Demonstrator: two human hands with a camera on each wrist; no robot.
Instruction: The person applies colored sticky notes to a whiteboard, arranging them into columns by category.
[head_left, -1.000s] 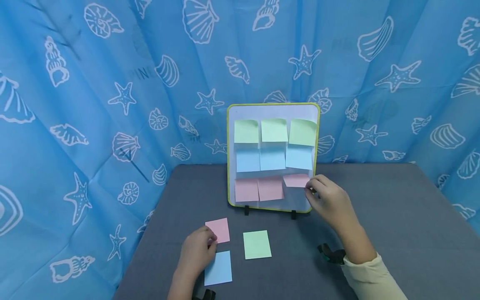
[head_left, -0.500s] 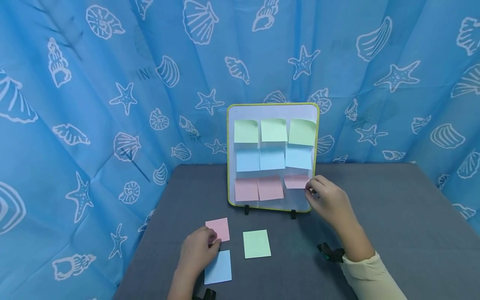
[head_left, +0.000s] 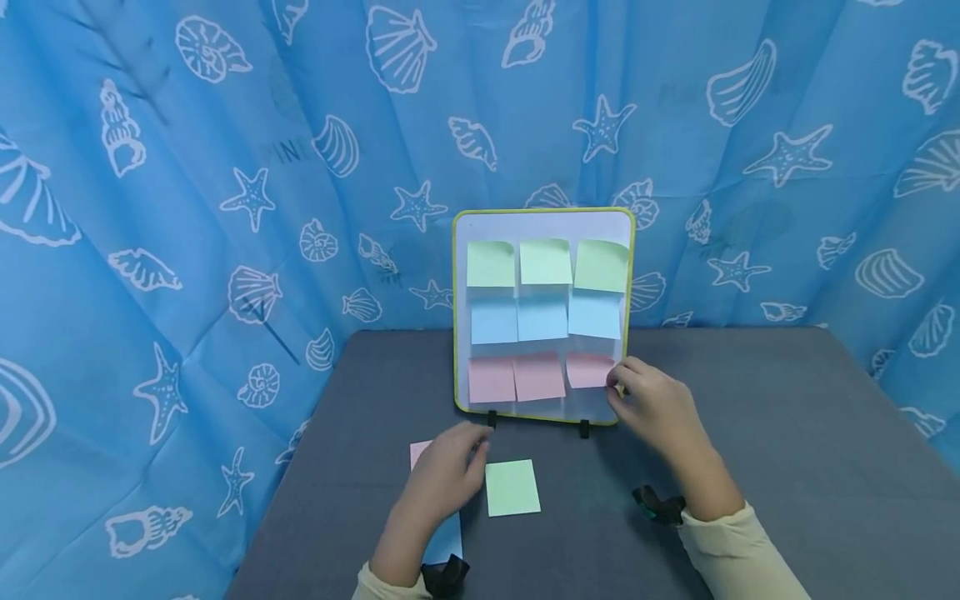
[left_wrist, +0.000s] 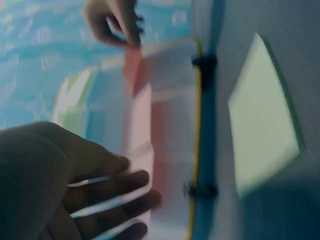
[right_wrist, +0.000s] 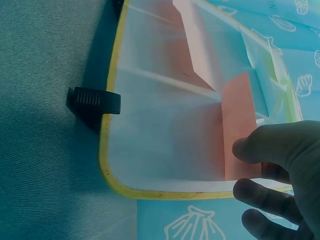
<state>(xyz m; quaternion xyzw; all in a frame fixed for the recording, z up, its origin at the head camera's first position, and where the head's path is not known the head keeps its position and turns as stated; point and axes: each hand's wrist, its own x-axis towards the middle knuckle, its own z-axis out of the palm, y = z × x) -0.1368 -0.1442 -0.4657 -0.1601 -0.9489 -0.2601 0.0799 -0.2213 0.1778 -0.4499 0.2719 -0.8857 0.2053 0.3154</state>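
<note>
A whiteboard (head_left: 551, 223) with a yellow rim stands upright, bearing rows of green, blue and pink sticky notes. My right hand (head_left: 656, 408) pinches the pink sticky note (head_left: 588, 370) at the row's right end by its outer edge; the right wrist view has the thumb on that note's face (right_wrist: 239, 120). My left hand (head_left: 442, 475) hovers over the table before the board, fingers loosely extended and holding nothing in the left wrist view. Beneath it, a pink sticky-note pad (head_left: 417, 451) and a blue pad (head_left: 444, 542) are partly hidden. A green pad (head_left: 513, 488) lies just right.
Black feet (head_left: 584, 429) clip onto the board's lower edge. A grey cloth (head_left: 750, 433) covers the table. Behind it hangs a blue curtain (head_left: 420, 133) printed with shells and starfish. Each wrist carries a black strap (head_left: 660, 505).
My left hand has left the pink pad, moving right and forward. The pink note pinched by my right hand tilts down, showing more of its face; the right hand has shifted slightly down.
</note>
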